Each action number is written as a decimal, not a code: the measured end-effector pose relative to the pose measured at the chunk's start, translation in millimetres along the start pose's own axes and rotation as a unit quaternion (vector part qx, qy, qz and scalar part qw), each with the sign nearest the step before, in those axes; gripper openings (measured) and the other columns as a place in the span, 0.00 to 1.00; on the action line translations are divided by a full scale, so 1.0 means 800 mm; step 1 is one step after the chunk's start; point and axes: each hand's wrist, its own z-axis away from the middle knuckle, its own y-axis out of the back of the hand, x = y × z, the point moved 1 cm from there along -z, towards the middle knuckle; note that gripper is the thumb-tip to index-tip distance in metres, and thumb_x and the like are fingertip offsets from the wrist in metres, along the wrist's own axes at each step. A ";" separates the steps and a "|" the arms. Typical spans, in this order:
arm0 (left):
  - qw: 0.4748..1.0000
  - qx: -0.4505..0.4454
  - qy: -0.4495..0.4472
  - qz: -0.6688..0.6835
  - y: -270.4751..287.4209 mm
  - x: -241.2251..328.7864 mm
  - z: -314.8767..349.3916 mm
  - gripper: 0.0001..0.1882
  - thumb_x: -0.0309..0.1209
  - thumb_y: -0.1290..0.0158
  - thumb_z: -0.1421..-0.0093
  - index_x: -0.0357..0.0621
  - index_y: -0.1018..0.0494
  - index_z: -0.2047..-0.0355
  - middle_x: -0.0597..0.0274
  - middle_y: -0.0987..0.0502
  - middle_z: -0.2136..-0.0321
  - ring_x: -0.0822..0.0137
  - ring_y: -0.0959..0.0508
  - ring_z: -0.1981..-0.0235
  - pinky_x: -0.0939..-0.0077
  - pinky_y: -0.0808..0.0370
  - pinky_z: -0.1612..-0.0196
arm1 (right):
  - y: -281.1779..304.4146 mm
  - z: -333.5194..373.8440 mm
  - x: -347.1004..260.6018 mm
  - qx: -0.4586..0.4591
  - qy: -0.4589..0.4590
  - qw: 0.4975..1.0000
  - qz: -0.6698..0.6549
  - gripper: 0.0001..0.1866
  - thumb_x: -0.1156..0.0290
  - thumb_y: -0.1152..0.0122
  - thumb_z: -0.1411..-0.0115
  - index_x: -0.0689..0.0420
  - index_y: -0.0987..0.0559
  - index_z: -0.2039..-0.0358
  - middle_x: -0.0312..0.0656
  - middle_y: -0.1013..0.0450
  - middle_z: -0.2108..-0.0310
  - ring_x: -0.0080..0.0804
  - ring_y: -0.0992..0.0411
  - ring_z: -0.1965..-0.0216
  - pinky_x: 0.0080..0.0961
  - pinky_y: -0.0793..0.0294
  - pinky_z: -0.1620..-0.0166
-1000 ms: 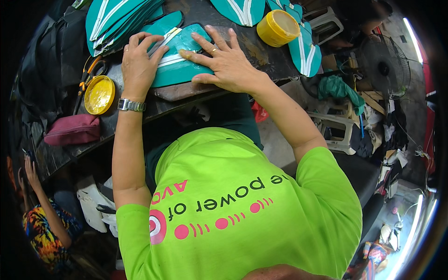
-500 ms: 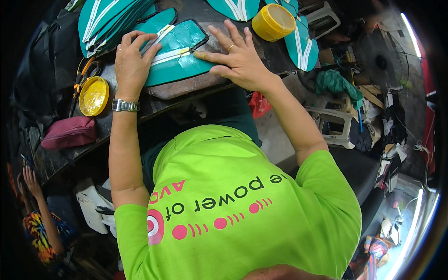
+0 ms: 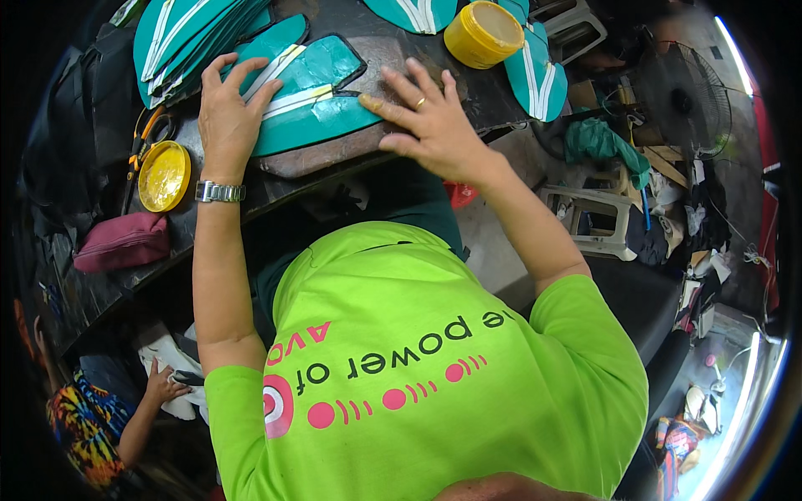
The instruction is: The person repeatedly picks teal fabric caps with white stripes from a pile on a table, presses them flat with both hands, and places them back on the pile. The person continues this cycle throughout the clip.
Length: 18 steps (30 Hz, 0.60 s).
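A teal piece with white stripes (image 3: 322,88) lies on a brown board (image 3: 334,150) on the dark worktable (image 3: 276,188). My left hand (image 3: 225,113), with a metal watch at the wrist, presses down on the piece's left end, fingers curled over it. My right hand (image 3: 430,125), wearing a ring, lies flat with fingers spread. Its fingertips touch the piece's right edge and the board.
A stack of teal striped pieces (image 3: 188,37) sits at the table's far left, with more (image 3: 535,75) at the far right. A yellow tub (image 3: 484,32), yellow lid (image 3: 163,175), orange-handled scissors (image 3: 146,129) and maroon pouch (image 3: 121,242) lie around. Another person (image 3: 92,417) crouches lower left. A stool (image 3: 593,217) and fan (image 3: 685,83) stand to the right.
My right hand has slid to the right, from on top of the teal piece to its right edge. My left hand has stayed on the piece's left end.
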 end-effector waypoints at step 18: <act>0.981 -0.081 0.114 0.134 0.067 -0.008 0.032 0.36 0.32 0.31 0.49 0.34 0.31 0.42 0.40 0.21 0.53 0.51 0.20 0.53 0.63 0.25 0.48 | -0.031 -0.018 -0.099 0.037 -0.021 0.999 0.026 0.57 0.29 0.47 0.44 0.67 0.42 0.31 0.64 0.49 0.30 0.60 0.55 0.27 0.68 0.60 0.31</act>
